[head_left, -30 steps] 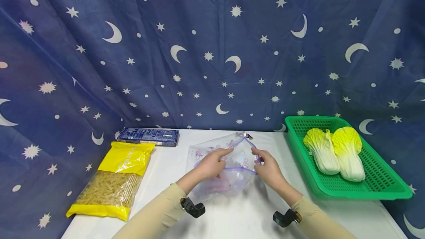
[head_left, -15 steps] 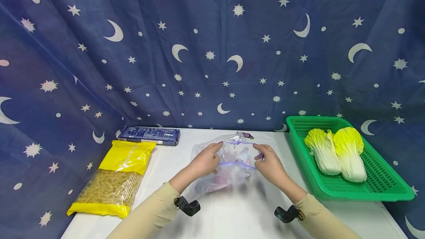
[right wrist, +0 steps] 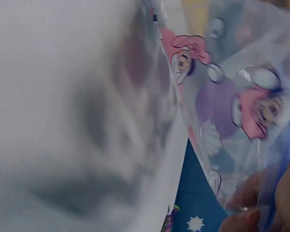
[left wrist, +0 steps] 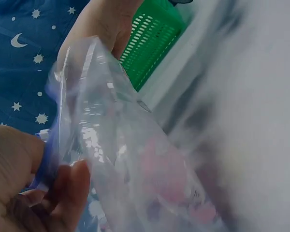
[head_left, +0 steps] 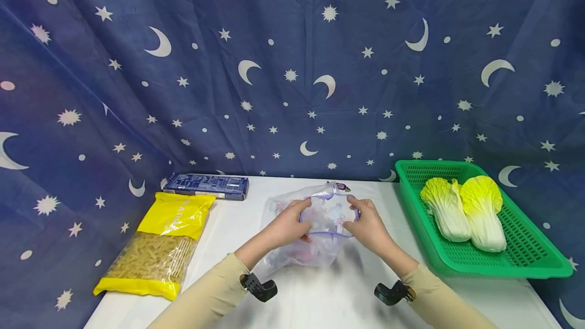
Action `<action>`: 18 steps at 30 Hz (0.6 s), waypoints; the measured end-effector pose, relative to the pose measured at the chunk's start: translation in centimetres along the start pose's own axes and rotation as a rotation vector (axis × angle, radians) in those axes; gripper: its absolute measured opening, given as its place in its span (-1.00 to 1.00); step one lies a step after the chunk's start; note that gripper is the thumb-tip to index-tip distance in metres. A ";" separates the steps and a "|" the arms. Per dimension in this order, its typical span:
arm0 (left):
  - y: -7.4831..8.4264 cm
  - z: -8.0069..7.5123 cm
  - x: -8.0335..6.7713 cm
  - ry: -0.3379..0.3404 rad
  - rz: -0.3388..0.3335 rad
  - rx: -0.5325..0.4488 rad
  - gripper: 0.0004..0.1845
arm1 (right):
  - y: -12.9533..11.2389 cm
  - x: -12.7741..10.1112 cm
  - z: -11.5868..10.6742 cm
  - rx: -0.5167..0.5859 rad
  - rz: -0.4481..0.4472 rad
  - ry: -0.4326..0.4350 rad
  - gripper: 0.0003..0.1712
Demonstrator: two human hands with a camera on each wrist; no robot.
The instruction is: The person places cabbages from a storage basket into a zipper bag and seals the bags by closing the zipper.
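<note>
A star-and-moon blue curtain (head_left: 292,65) hung behind a white desk (head_left: 320,303) that carried everything. At the right edge sat a green basket (head_left: 525,263) with two napa cabbages (head_left: 461,212) lying side by side in it. On the left near side lay a yellow pasta bag (head_left: 157,248), and just beyond it, at the far left, a dark blue box (head_left: 205,187). In the middle of the desk was a clear zip bag (head_left: 315,253) printed with pink cartoon figures, its purple-edged mouth lifted off the desk. The left hand (head_left: 285,227) gripped the left side of that mouth, its fingers (left wrist: 70,193) curled round the purple rim. The right hand (head_left: 367,227) pinched the right side, its fingers (right wrist: 244,212) closed on the plastic, so the mouth was spread between both hands.
</note>
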State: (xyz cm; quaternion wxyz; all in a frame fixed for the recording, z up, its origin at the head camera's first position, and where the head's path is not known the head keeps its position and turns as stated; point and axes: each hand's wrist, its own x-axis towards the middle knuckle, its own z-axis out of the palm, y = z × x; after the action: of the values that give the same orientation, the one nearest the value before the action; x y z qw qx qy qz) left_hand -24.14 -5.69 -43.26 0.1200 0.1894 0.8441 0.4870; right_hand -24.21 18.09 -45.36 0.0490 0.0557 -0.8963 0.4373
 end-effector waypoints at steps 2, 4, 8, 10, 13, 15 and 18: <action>0.1 -0.3 0.0 0.015 0.003 0.081 -0.26 | 0.1 -0.1 0.0 -0.045 -0.020 -0.004 -0.17; 0.2 -0.7 0.0 0.044 0.018 0.212 -0.26 | 0.1 -0.2 0.0 -0.098 -0.048 0.001 -0.15; 0.0 -1.2 0.2 0.096 0.032 0.387 -0.28 | -0.3 -0.5 0.2 -0.188 -0.105 0.023 -0.15; -0.5 -1.1 0.2 0.086 0.030 0.336 -0.26 | -0.2 -0.5 0.3 -0.188 -0.115 0.031 -0.17; -1.3 -0.9 0.3 0.053 0.025 0.184 -0.27 | 0.2 -0.3 0.4 -0.144 -0.105 0.011 -0.17; -1.9 -0.8 0.4 0.048 0.044 0.122 -0.30 | 0.5 -0.2 0.4 -0.090 -0.074 -0.020 -0.17; -2.7 -0.7 0.4 0.047 0.099 0.093 -0.34 | 0.7 -0.2 0.4 0.009 -0.030 -0.061 -0.18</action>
State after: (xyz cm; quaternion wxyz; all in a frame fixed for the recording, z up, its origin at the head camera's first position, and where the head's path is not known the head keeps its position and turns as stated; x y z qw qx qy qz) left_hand -25.30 -7.30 -45.27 0.0669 0.2246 0.8581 0.4569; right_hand -24.16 18.26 -46.19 0.0279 0.0828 -0.8944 0.4386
